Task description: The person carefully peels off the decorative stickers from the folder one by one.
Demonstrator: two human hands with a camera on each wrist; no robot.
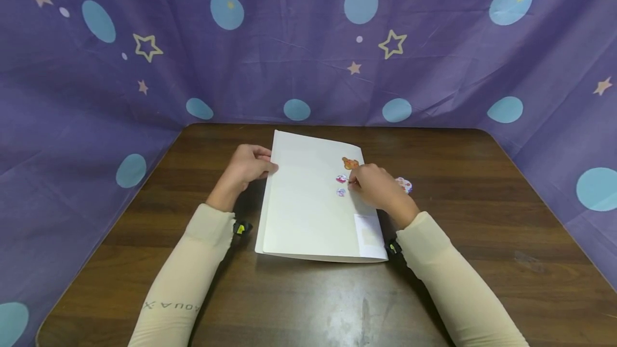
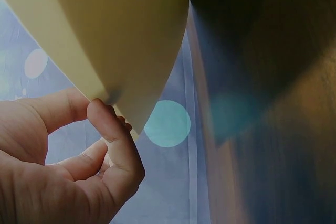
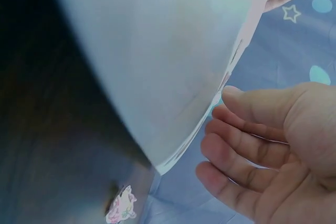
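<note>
A large white folder (image 1: 308, 202) with a folded left edge stands in front of me, seen edge-on in the wrist views. My left hand (image 1: 250, 165) pinches its left edge between thumb (image 2: 107, 121) and index finger. On the folder's right half are a brown bear sticker (image 1: 350, 163) and two small pink-purple stickers, one upper (image 1: 341, 179) and one lower (image 1: 340, 192). My right hand (image 1: 378, 189) is over that side, its fingertips right beside the upper small sticker. In the right wrist view its fingers are half bent; I cannot tell whether they pinch anything.
Another pinkish sticker (image 1: 404, 185) lies on the brown wooden table (image 1: 482, 202), just right of my right hand. A paler rectangle (image 1: 370, 235) marks the folder's lower right corner. A small clear scrap (image 1: 528, 261) lies farther right. A purple patterned curtain (image 1: 289, 58) hangs behind the table.
</note>
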